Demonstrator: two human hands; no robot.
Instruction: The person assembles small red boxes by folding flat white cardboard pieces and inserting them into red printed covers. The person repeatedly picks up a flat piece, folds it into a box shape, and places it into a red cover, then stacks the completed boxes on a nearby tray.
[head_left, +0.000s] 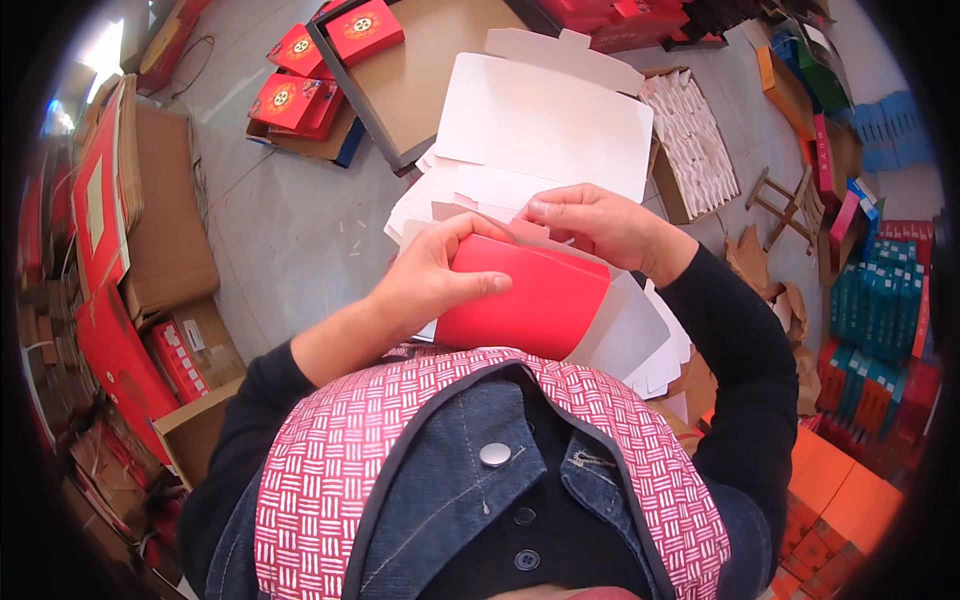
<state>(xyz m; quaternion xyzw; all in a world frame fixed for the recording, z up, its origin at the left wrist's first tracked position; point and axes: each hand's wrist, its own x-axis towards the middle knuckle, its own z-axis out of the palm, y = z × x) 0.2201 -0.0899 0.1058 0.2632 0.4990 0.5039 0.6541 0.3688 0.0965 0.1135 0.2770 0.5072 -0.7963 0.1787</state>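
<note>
A red cardboard box (525,300), part folded, rests close against my apron, its red face turned up toward me. My left hand (437,270) grips its left upper edge, thumb lying on the red face and fingers behind the top edge. At the box's far edge, my right hand (597,225) has its thumb and forefinger pinched together near a pale flap; whatever sits between them is too small to make out. Beneath and beyond the box lie unfolded white card blanks (545,120), piled with tabs sticking out.
Ahead stands a dark-rimmed tray (375,130), with red printed boxes (290,98) to its left. A carton of white packets (690,150) and a small wooden stool (785,208) are at right. Brown cardboard (165,210) leans at left. Teal boxes (877,300) and orange boxes (840,485) are stacked far right.
</note>
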